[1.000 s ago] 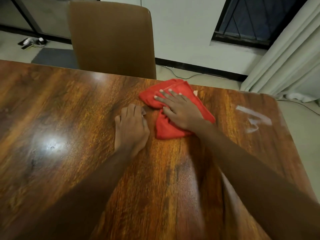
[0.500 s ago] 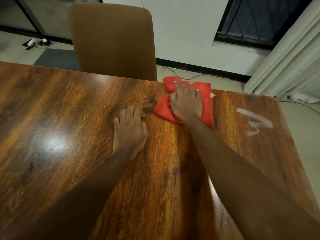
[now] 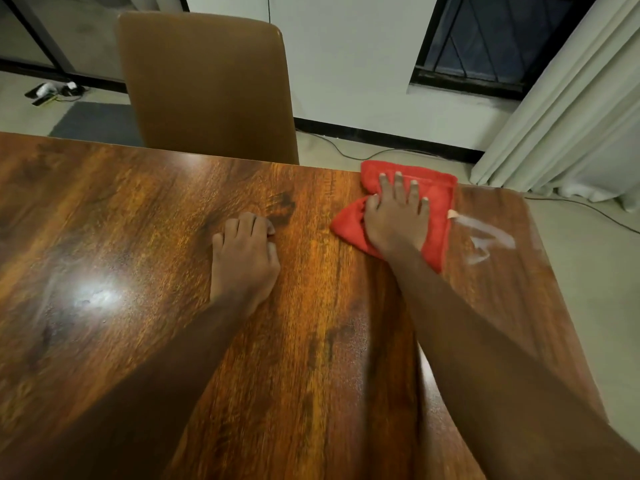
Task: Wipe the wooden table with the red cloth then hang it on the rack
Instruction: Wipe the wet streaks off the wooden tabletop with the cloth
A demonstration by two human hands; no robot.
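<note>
We have a single view, worn on the person's head. It faces forward and steeply down, close over the glossy brown wooden table (image 3: pixel 138 237). The tan padded chair back (image 3: pixel 207 88) and the pale pleated curtain (image 3: pixel 571 126) lie beyond its far edge, and the wide lens bows the edges.

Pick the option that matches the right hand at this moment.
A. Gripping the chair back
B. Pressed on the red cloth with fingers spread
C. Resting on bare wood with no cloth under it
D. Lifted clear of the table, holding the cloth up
B: the right hand lies with its fingers spread on the red cloth, which lies on the wooden table by its far edge.
</note>
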